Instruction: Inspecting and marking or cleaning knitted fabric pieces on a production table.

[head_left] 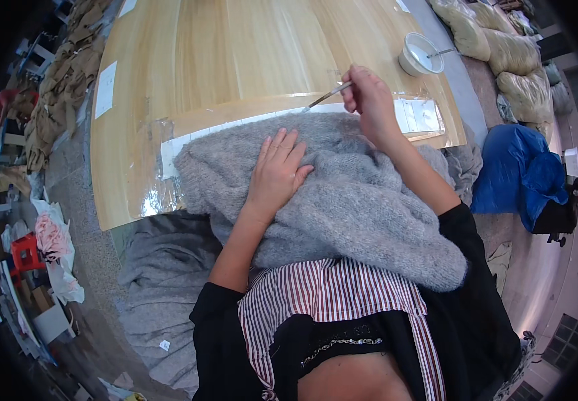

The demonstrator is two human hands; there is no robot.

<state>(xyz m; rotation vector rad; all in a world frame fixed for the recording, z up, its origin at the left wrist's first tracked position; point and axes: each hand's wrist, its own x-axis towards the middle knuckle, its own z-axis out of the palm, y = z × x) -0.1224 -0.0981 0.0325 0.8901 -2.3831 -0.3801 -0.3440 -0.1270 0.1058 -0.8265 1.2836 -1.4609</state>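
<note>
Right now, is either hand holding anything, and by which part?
The right hand pinches a thin metal tool by its upper end. The left hand holds nothing; it lies flat on the grey knitted garment.

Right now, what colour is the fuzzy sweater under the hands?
Grey; the fuzzy sweater shows best in the head view.

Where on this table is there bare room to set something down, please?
The table is bare beyond the grey knit, between the paper sheet at its left edge and the white bowl. The near edge is crowded: left hand flat on the knit, right hand holding a thin tool.
</note>
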